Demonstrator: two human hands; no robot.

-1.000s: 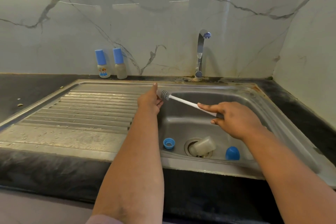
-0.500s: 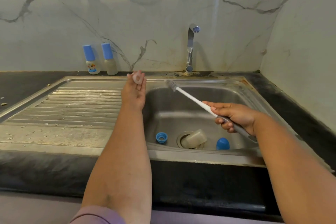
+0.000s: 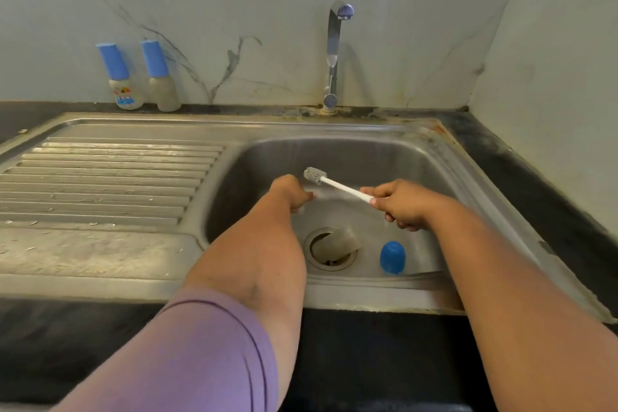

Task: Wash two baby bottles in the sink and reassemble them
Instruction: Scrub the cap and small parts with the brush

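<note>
Gripping the white bottle brush [image 3: 337, 185] by its handle, your right hand [image 3: 403, 205] hovers over the sink [image 3: 444, 174], bristles pointing toward your left hand [image 3: 290, 192]. That hand's fingers are curled, but blur hides whether they hold anything. On the basin floor, a clear bottle body [image 3: 339, 242] lies across the drain, a blue cap [image 3: 392, 257] just beside it. Two blue-capped bottles [image 3: 142, 77] stand against the back wall, well apart from the basin.
</note>
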